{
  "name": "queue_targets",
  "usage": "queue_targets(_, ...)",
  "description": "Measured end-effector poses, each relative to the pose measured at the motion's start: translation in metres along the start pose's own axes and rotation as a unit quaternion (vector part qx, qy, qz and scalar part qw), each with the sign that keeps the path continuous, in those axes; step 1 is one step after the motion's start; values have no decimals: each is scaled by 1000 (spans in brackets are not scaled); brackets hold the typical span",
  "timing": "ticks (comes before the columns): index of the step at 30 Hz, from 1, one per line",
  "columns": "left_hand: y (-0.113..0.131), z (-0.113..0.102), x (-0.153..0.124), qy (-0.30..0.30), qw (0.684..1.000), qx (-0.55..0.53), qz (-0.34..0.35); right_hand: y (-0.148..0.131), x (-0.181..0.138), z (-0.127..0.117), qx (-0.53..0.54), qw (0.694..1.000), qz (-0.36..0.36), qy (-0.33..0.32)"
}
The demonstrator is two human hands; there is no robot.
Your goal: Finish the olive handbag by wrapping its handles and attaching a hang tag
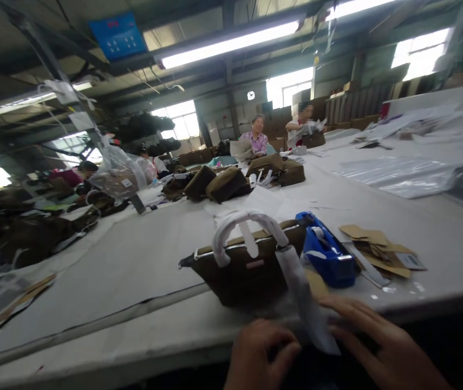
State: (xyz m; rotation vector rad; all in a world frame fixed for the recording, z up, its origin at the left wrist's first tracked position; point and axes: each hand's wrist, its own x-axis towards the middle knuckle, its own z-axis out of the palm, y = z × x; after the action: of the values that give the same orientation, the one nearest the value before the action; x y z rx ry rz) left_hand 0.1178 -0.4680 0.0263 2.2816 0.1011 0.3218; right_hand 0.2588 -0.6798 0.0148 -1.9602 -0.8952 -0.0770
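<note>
A dark brown handbag [247,276] stands upright near the table's front edge. White wrapping covers its arched handle [251,219], and a white-wrapped strap [302,298] hangs from its right side over the edge. My right hand [377,338] has its fingers bent around the lower part of that strap. Left of the strap's end, my left hand [261,349] is curled with thumb and forefinger close together; whether anything is between them is hidden. A blue tape dispenser [328,257] stands just right of the bag.
Brown cardboard pieces [381,249] lie right of the dispenser. More brown bags [227,184] sit farther back on the table [134,271]. Clear plastic sheets [397,176] lie at the right. A metal post [136,203] rises at the left. Co-workers [255,138] are at the far side.
</note>
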Motion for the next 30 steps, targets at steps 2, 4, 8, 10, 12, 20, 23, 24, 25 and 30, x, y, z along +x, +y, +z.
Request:
queue_targets(2,10,-6,-3,36,998,39,45,-18,-1,20,26,996,-77,-25)
queue_targets(4,16,-13,-6,67,994,54,65,-32,1,34,52,992,-98,-52)
queue_targets(8,20,-31,-13,105,992,44,53,-45,12,42,81,992,-44,-81)
queue_targets(10,18,-44,-13,127,991,19,34,-50,19,42,98,993,-9,-70)
queue_targets(12,11,-60,-8,196,980,-14,13,-58,30,44,111,993,24,-43)
queue_targets(20,-24,-108,43,305,946,-106,-10,-88,107,77,41,996,-34,77)
queue_targets(23,-26,-115,53,257,964,-66,16,-98,125,90,34,996,-71,35)
queue_targets(24,-25,-118,54,241,969,-47,33,-101,129,94,44,996,-80,14)
queue_targets(25,-24,-120,55,226,972,-30,51,-105,131,96,57,995,-86,-7)
queue_targets(30,-20,-132,52,183,979,47,77,-113,135,100,92,989,-98,-57)
